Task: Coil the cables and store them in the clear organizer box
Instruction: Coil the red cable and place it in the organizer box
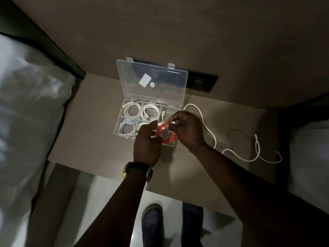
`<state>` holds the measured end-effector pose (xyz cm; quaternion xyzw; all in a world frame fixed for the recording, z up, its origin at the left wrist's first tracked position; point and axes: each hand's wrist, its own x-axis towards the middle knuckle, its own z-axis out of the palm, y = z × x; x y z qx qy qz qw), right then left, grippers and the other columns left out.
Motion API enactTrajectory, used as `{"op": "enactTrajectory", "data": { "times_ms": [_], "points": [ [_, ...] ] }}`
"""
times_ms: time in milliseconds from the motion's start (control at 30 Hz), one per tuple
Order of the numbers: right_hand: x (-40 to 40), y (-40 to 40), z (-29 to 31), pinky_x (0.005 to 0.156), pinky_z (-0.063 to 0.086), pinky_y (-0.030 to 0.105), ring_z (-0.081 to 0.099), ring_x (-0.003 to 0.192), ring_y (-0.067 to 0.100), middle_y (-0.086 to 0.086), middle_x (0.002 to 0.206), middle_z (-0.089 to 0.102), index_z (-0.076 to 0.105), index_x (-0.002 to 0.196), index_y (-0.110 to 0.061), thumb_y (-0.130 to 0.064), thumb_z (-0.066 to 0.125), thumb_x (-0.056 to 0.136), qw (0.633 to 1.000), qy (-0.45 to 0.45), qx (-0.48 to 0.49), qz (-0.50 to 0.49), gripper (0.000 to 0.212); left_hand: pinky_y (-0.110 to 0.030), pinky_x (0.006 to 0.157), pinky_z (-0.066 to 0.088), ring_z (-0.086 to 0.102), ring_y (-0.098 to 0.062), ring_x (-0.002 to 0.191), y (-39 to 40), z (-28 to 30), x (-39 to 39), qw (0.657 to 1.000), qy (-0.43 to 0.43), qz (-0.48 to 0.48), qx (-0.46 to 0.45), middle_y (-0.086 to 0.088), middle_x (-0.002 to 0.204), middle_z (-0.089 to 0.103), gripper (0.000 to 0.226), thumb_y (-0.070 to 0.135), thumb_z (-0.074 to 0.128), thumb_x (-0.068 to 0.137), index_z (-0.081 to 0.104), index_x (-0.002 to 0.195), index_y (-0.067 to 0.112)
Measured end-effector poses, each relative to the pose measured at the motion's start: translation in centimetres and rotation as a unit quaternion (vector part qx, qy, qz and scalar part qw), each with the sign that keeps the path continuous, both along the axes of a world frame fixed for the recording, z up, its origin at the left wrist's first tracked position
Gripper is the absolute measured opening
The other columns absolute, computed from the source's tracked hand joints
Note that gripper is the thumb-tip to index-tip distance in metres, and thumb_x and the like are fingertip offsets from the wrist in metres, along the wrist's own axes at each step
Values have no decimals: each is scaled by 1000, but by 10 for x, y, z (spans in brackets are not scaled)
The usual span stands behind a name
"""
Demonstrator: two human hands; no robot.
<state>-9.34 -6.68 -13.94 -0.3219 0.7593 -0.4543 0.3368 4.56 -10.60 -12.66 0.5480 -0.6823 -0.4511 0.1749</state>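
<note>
The clear organizer box (119, 120) lies on the wooden nightstand with its lid (153, 81) tilted open toward the wall. Coiled white cables (131, 110) fill its left and middle compartments. Over the box's front right corner I hold a coiled red cable (168, 135). My left hand (147, 141) pinches its left side, and my right hand (187, 129) grips its white plug end. A loose white cable (210, 132) snakes across the nightstand to the right of the box. Further right lies a thin pale green cable (256, 141).
A black socket panel (203, 82) sits on the wall behind the lid. White bedding (30, 107) lies to the left and another bed (309, 157) to the right. My shoes (152, 220) stand on the pale floor below the nightstand's front edge.
</note>
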Motion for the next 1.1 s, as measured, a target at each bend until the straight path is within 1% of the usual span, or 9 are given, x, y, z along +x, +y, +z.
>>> {"op": "enactTrajectory", "data": {
  "times_ms": [133,300,400,567,667,800,867,1000,1100],
  "points": [
    [11,-8,-22,71,54,38,61,74,17,0,79,67,73,73,-18,-8,83,67,994,100,26,40,16,-49,87,55,62,-35,103,-5,-12,6,991,-75,-108,-32,-19,120,57,54,5,75,75,57,127,7],
    [16,1,-32,67,39,30,49,82,18,-12,74,61,59,80,-25,-22,76,72,962,259,33,80,19,-42,81,56,62,-34,94,-5,-18,10,984,-92,-122,-96,-17,112,57,48,5,74,73,61,119,9],
    [15,5,-33,64,38,32,50,74,20,-10,75,52,48,77,-24,-21,74,73,955,277,19,107,26,-33,75,49,61,-31,94,-4,-20,10,977,-119,-130,-117,-14,109,60,38,10,73,75,62,112,9],
    [16,15,-36,70,44,32,55,82,21,4,89,52,69,85,-14,-18,69,84,954,277,0,115,4,-36,71,45,60,-37,91,-5,-21,13,965,-148,-166,-140,-19,101,62,30,9,69,78,64,107,4],
    [18,29,-35,76,43,35,56,87,28,5,91,60,73,99,-15,-17,61,92,920,352,18,171,14,-37,70,46,60,-38,87,-5,-20,14,959,-160,-189,-141,-19,97,62,24,11,65,82,66,105,6],
    [18,37,-27,78,48,36,56,88,32,5,102,68,71,114,-15,-19,48,91,885,405,68,220,32,-42,80,49,56,-37,98,-3,-20,13,953,-182,-211,-118,-18,105,59,33,16,53,89,63,119,9],
    [20,30,-23,79,48,38,57,89,32,4,102,69,71,110,-18,-19,48,91,881,400,106,228,30,-45,82,48,53,-37,101,-2,-18,11,947,-196,-227,-111,-18,109,56,35,15,49,89,60,121,9],
    [29,22,-20,74,44,38,56,88,33,4,98,72,65,102,-16,-12,55,86,911,351,133,171,20,-45,80,46,52,-41,100,-4,-16,8,944,-205,-238,-104,-21,110,53,33,12,44,89,59,117,3],
    [32,22,-22,71,43,39,55,90,33,4,93,70,65,87,-17,-13,53,84,910,356,143,156,12,-46,83,47,50,-38,106,-1,-16,10,934,-227,-253,-111,-18,121,53,43,15,35,90,52,130,10]
  ]
}}
